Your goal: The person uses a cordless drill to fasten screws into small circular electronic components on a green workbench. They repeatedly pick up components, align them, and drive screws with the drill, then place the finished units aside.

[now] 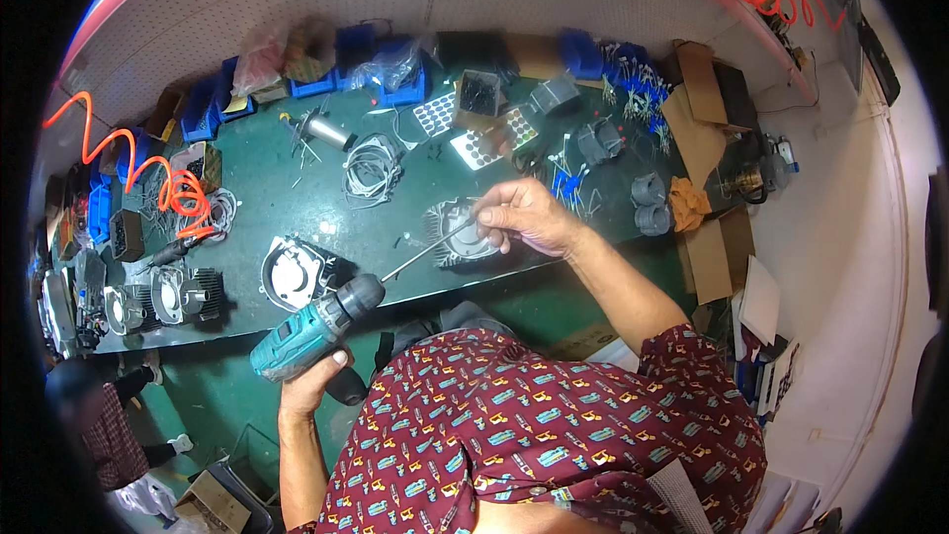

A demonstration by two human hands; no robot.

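Note:
My left hand point(314, 382) is closed round the handle of a teal and black cordless drill point(297, 341), held in front of the bench's near edge. From its chuck a long thin driver bit point(423, 255) points up and right. The bit's far end meets the pinched fingertips of my right hand point(529, 218); any small part between them is hidden. Beneath the right hand lies a finned grey metal housing point(457, 249), partly covered by the fingers. Left of it, near the drill, sits another round metal housing point(292, 272).
More finned housings point(183, 295) stand at the bench's left. Coiled grey cable point(372, 170), a metal cylinder point(326, 131), sticker sheets point(476, 148) and blue bins point(400, 87) lie behind. Orange coiled hoses point(183, 203) hang nearby. A person point(107, 435) is at lower left.

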